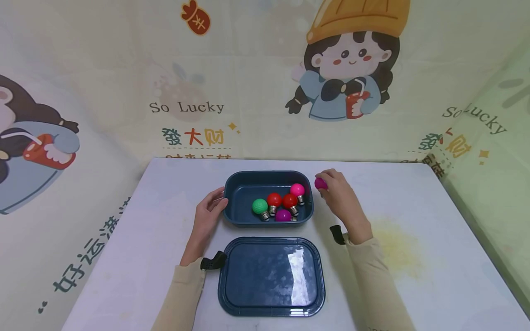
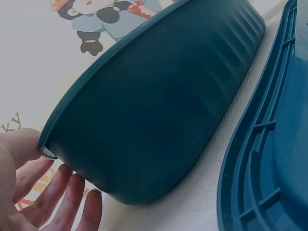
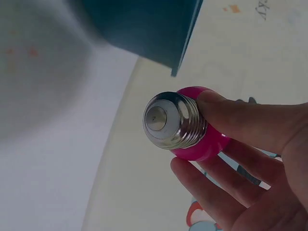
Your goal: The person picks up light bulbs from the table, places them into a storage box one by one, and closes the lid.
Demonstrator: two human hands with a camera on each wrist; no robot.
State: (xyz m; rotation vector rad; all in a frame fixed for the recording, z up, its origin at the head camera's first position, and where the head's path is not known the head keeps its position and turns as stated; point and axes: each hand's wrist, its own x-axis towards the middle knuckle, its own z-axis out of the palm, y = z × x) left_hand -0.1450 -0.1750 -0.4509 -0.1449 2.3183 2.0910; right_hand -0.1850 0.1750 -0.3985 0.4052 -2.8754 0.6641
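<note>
A dark blue plastic box (image 1: 244,193) stands on the table with several coloured light bulbs in it: a green bulb (image 1: 259,206), two red bulbs, a pink bulb (image 1: 297,190) and a purple bulb (image 1: 283,215). At the box's left end my left hand (image 1: 209,211) grips the rim, thumb on top and fingers against the outer wall (image 2: 144,110). Just off the right end, my right hand (image 1: 337,193) pinches a magenta bulb (image 3: 204,144) between thumb and fingers. Its metal screw base (image 3: 175,120) points away from the palm in the right wrist view.
A dark blue lid (image 1: 265,280) lies flat on the white table (image 1: 414,207), in front of the box and between the forearms. Black straps (image 1: 213,261) circle the wrists. Behind the table hangs a printed cloth (image 1: 256,82) with cartoon figures and lettering.
</note>
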